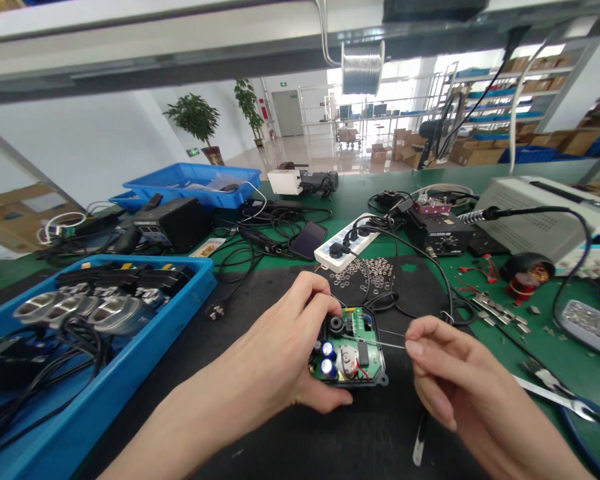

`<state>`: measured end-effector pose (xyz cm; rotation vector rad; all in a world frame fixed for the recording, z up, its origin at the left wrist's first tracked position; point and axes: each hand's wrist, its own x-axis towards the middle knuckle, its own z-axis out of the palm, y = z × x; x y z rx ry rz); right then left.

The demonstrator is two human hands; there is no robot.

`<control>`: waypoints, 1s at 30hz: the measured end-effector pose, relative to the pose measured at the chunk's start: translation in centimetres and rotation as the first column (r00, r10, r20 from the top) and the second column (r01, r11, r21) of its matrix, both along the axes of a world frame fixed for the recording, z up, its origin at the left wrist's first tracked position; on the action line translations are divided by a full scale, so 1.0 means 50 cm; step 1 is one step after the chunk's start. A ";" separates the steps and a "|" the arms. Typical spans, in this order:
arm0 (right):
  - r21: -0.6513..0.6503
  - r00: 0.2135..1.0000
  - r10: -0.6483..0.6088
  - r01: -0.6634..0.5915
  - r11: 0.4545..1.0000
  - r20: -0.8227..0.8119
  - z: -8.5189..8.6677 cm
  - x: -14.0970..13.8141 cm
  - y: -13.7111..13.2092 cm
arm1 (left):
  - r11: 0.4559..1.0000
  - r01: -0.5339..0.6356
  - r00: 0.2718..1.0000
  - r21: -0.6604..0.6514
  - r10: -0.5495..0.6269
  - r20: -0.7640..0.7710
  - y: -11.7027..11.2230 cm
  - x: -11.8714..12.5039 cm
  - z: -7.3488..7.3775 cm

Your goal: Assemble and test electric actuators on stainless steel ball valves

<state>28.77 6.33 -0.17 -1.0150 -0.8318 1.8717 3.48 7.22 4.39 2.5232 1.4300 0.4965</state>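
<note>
My left hand (300, 347) grips an open dark housing from its left side, fingers over the far edge and thumb along the near edge. Inside the housing sits a green circuit board (377, 360) with blue-and-silver capacitors, a round black part and a red wire. My right hand (455, 373) pinches a thin, pale strand (393, 345) between thumb and fingertips. The strand reaches left across the board; a second fine line runs above it, and I cannot tell its kind. Below the right hand, a slim dark tool with a silvery end (419, 451) lies on the black mat.
On the left stands a blue tray (130, 400) holding metal-and-black units with cables. Beyond the hands are scattered small metal rings (375, 273), a power strip (347, 240) and a phone (309, 240). A soldering station (443, 233) and a spanner (555, 397) are at right.
</note>
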 end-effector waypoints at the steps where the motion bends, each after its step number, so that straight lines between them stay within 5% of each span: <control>1: -0.078 0.995 0.019 -0.027 0.997 -0.102 0.003 -0.002 0.000 | 1.000 0.000 1.000 0.004 0.000 0.005 0.001 0.001 -0.002; 5: -0.139 0.975 -0.004 -0.028 0.990 -0.220 -0.002 -0.001 -0.005 | 1.000 0.007 1.000 0.014 -0.007 0.014 0.000 0.001 -0.003; 12: 0.123 0.998 -0.031 0.038 0.992 -0.055 -0.035 0.007 -0.009 | 1.000 0.015 1.000 0.026 -0.015 0.001 0.000 -0.005 -0.001; 19: 0.534 0.962 -0.159 0.015 0.845 0.224 -0.046 0.010 0.000 | 1.000 0.004 1.000 0.017 -0.004 0.014 0.001 -0.006 -0.005; 30: 0.470 0.929 -0.211 0.047 0.881 0.303 -0.022 -0.010 -0.015 | 1.000 -0.001 1.000 0.014 0.001 0.010 0.001 -0.005 -0.006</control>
